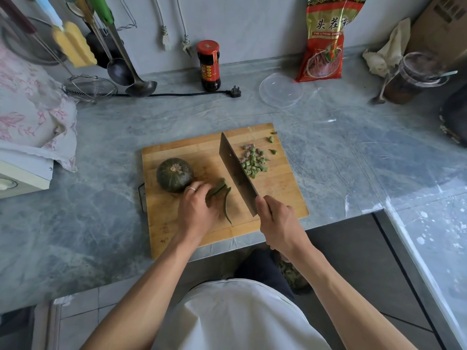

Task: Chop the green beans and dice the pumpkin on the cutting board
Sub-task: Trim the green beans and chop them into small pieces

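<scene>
A wooden cutting board point(177, 231) lies on the grey counter. On its left part sits a small, whole, dark green pumpkin point(174, 175). My left hand point(195, 210) holds a bunch of whole green beans point(219, 192) down on the board beside the pumpkin. My right hand point(279, 222) grips the handle of a cleaver point(236, 171), whose blade stands on edge just right of the beans. A pile of chopped bean pieces point(252, 161) lies to the right of the blade.
At the back stand a dark sauce bottle point(209, 65), a clear plastic lid point(280, 90), a red food bag point(326, 39) and a jar with a spoon point(410, 78). Ladles and a wire skimmer point(89, 88) lie back left. A black plug and cord point(235, 92) cross the counter.
</scene>
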A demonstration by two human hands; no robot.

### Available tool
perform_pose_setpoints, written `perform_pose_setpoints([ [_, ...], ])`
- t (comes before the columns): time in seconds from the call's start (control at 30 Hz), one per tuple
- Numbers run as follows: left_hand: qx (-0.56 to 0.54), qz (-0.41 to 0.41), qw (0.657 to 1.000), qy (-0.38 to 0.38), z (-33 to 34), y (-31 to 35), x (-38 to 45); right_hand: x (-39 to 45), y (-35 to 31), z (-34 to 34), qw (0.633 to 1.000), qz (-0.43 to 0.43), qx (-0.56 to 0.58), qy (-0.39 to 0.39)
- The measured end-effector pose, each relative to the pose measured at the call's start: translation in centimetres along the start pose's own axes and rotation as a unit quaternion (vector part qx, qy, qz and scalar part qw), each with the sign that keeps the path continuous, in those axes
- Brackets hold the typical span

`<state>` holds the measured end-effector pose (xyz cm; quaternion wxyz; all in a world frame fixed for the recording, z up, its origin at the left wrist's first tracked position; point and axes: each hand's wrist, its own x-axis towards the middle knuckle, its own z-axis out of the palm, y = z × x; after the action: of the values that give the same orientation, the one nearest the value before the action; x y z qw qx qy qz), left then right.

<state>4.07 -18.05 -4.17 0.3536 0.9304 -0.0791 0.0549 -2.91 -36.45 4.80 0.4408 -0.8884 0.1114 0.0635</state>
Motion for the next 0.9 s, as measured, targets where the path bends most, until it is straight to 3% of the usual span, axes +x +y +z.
perform_pose_setpoints([
  [0.1,0.007,-0.003,0.999,-0.038,-0.1,-0.3,0.1,0.1,0.1,0.1,1.000,0.014,0.005,0.000],
  [0.9,0.024,0.010,0.997,-0.079,1.0,0.9,0.7,0.8,0.1,-0.2,0.999,0.019,-0.021,-0.035],
])
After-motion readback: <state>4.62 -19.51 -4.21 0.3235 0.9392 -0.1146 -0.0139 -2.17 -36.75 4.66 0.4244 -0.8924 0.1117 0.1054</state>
